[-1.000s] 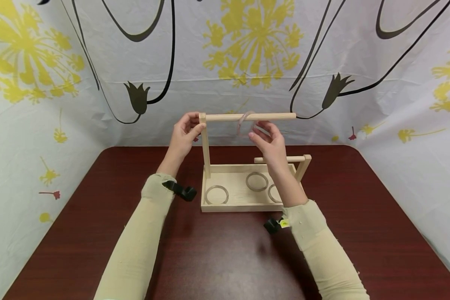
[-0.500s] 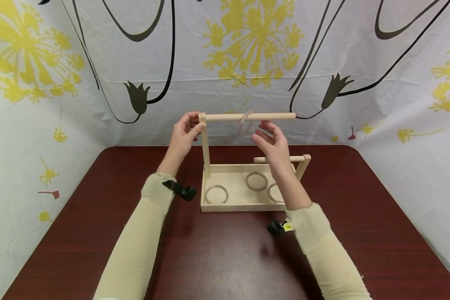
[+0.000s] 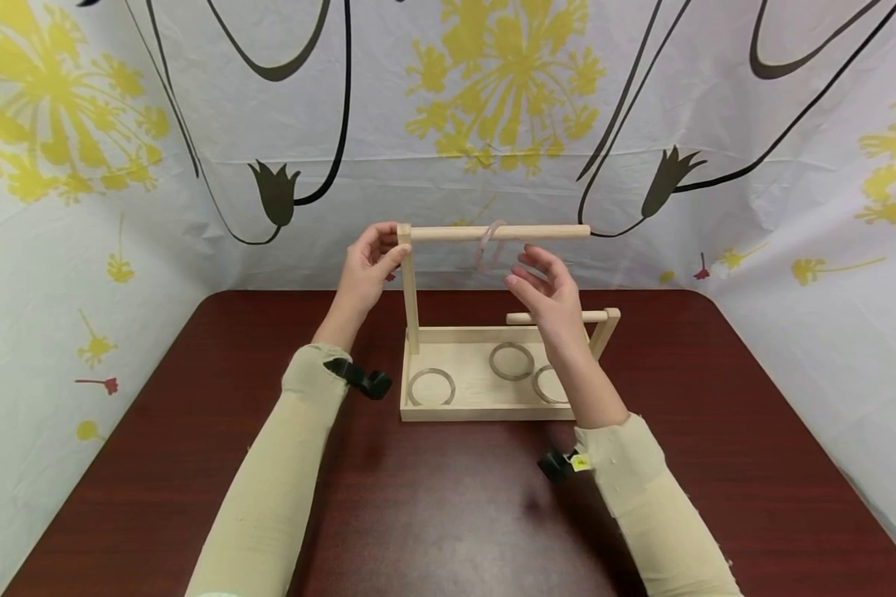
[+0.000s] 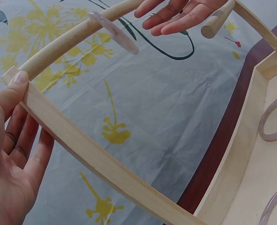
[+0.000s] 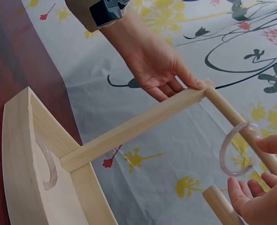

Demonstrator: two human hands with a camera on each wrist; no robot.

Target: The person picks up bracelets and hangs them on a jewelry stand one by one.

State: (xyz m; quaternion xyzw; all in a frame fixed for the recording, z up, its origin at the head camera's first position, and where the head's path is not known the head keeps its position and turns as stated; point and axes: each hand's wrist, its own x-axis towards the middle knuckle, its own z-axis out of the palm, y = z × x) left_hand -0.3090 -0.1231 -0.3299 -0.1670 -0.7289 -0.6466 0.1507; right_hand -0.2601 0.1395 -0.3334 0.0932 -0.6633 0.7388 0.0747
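Two hands show at the middle of my head view, above one dark red table [image 3: 194, 464] that fills the lower half of the frame. On it stands one wooden rack [image 3: 485, 390]: a tray with a tall post on its left carrying a long rod [image 3: 500, 233] and a short post on its right carrying a shorter rod [image 3: 526, 317]. My left hand [image 3: 364, 272] reaches up from the lower left, its thumb laid on the top corner of the tall post and its fingers behind it. My right hand [image 3: 547, 292] hovers just below the long rod, fingers relaxed and slightly spread, holding nothing.

I count four pale rings: one ring [image 3: 489, 245] hangs on the long rod just left of my right fingertips, apart from them, and three lie flat in the tray.

Only the right wrist view shows the hanging ring's full circle [image 5: 238, 149], at right of frame. The left wrist view shows it edge-on, at the top.
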